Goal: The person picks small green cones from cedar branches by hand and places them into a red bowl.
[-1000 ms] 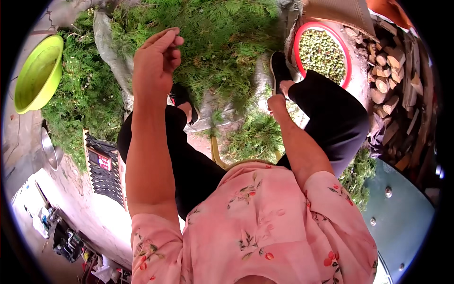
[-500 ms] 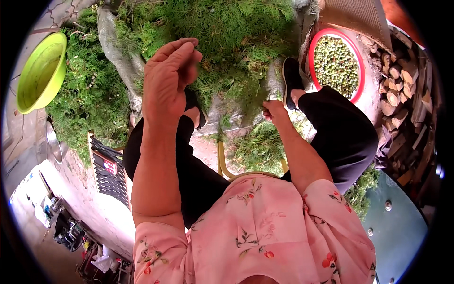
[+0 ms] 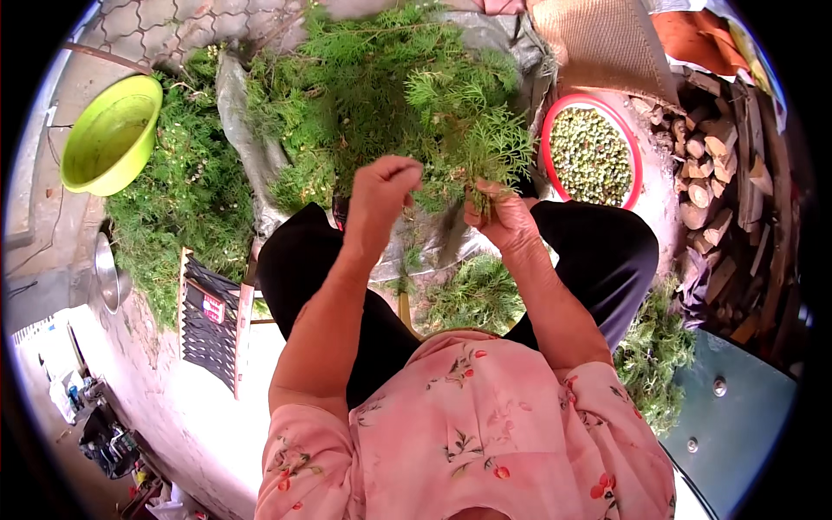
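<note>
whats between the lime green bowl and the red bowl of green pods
In the head view, a heap of feathery green branches on a grey sheet fills that stretch.

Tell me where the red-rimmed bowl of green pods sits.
Head view, upper right: the red-rimmed bowl lies past the right hand, between the greenery pile and the firewood.

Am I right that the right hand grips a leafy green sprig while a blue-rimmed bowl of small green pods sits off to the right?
Nearly: in the head view the bowl of small green pods has a red rim, not blue. The right hand does grip the leafy green sprig.
</note>
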Tool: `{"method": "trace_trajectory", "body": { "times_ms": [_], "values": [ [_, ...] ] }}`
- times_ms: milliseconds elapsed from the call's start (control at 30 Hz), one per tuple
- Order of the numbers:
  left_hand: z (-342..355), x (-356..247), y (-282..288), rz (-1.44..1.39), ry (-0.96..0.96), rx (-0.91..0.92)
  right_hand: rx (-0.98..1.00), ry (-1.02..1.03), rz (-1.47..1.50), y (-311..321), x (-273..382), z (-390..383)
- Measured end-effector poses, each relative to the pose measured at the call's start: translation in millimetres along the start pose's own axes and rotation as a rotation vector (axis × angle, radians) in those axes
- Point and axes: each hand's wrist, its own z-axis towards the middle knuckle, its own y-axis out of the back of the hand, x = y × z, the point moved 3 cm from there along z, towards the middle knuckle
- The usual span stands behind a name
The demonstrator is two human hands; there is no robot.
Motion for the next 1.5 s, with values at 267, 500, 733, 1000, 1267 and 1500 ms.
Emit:
{"method": "trace_trajectory", "body": {
  "times_ms": [267, 500, 733, 1000, 1267, 1500],
  "values": [
    [-28.8, 25.8, -19.6, -0.280, 0.019, -0.038, 0.258, -0.034, -0.133, -13.3, -11.6, -54.4],
    [-41.5, 28.4, -28.7, -0.432, -0.015, -0.106, 0.133, 0.228, -0.391, -16.8, -29.4, -90.1],
    [-40.4, 27.9, -13.2, -0.631, -0.038, 0.014, 0.229, 0.402, -0.783, -10.8, -56.4, -93.7],
    [-41.4, 34.8, -8.8, -0.674, -0.044, 0.002, 0.279, 0.925, -1.317, 6.8, -55.9, -83.5],
    [-43.4, 31.7, -15.6, -0.614, 0.020, -0.085, 0.039, 0.618, -0.814, 13.1, 1.1, -69.4],
    [-58.3, 27.9, -26.5, -0.504, 0.106, -0.084, 0.133, 0.737, -0.662, -31.7, 15.1, -73.5]
  ]
}}
